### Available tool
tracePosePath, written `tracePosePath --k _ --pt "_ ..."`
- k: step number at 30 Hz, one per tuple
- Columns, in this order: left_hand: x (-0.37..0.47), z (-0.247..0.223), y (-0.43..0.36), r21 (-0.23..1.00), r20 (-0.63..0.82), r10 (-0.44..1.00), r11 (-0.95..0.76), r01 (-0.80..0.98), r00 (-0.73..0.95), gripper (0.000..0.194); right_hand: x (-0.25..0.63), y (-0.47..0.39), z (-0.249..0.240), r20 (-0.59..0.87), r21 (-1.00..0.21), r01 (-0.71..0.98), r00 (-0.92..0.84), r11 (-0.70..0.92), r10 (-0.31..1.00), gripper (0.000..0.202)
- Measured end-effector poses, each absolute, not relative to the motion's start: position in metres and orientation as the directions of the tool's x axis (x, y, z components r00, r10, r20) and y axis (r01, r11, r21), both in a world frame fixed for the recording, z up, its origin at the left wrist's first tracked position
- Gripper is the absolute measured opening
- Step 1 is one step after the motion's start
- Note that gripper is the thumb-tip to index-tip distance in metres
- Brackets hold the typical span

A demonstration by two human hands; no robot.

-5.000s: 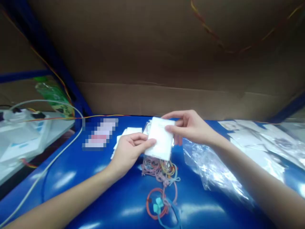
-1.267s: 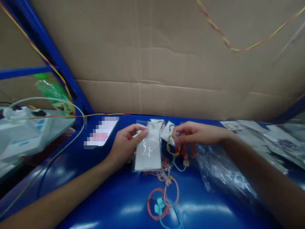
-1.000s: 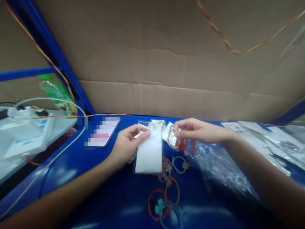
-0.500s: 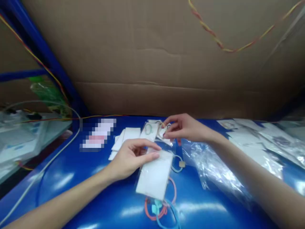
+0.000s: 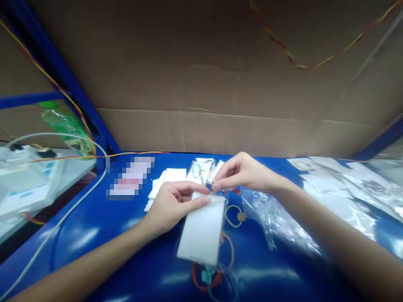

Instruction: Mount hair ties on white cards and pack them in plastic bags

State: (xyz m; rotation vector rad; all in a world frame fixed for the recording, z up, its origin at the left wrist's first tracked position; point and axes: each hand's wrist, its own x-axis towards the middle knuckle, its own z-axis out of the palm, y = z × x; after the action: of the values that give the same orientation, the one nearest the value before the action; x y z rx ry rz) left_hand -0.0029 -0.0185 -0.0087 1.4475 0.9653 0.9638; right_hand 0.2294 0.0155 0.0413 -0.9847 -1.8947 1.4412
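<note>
My left hand (image 5: 176, 203) pinches the upper edge of a clear plastic bag with a white card (image 5: 203, 230) inside. My right hand (image 5: 241, 174) is closed on a pale beige cord loop (image 5: 206, 176) at the bag's top edge, close to my left fingertips. Whether the loop has entered the bag's mouth I cannot tell. Right of the bag lies a pale loop with a tan bead (image 5: 241, 217). Coral (image 5: 198, 281) and blue loops lie below the bag, partly covered by it. Behind my hands lies another bagged card with a greenish loop (image 5: 197, 170).
Several white cards (image 5: 174, 174) are stacked left of centre on the blue table (image 5: 141, 260). Clear plastic bags (image 5: 277, 218) lie under my right forearm. Bagged white cards (image 5: 333, 180) spread at the right. A cardboard panel (image 5: 220, 75) stands behind; a white cable (image 5: 67, 214) crosses the left.
My right hand has come down and nearer to me, bringing the beige loop to the bag's top edge. My left hand keeps its pinch; the bagged card has shifted slightly left.
</note>
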Motion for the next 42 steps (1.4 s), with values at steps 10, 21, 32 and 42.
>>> tracePosePath --k 10,21,32,42 --pt "-0.004 -0.01 -0.019 0.999 0.044 0.922 -0.044 -0.009 0.385 0.025 0.227 0.015 0.041 0.04 -0.927 0.263 -0.643 0.27 0.765 0.03" --pt "-0.002 -0.007 -0.02 0.998 0.06 0.921 -0.057 -0.018 0.385 0.018 0.222 0.005 0.047 -0.012 -0.933 0.26 -0.712 0.248 0.702 0.07" --pt "0.0 -0.008 -0.019 0.994 0.025 0.942 0.014 -0.112 0.336 0.028 0.224 0.002 0.053 -0.048 -0.811 0.352 -0.836 0.467 0.547 0.037" --pt "0.0 -0.008 -0.021 0.993 0.01 0.921 0.036 -0.111 0.388 0.035 0.223 0.002 0.053 -0.029 -0.838 0.27 -0.89 0.474 0.455 0.028"
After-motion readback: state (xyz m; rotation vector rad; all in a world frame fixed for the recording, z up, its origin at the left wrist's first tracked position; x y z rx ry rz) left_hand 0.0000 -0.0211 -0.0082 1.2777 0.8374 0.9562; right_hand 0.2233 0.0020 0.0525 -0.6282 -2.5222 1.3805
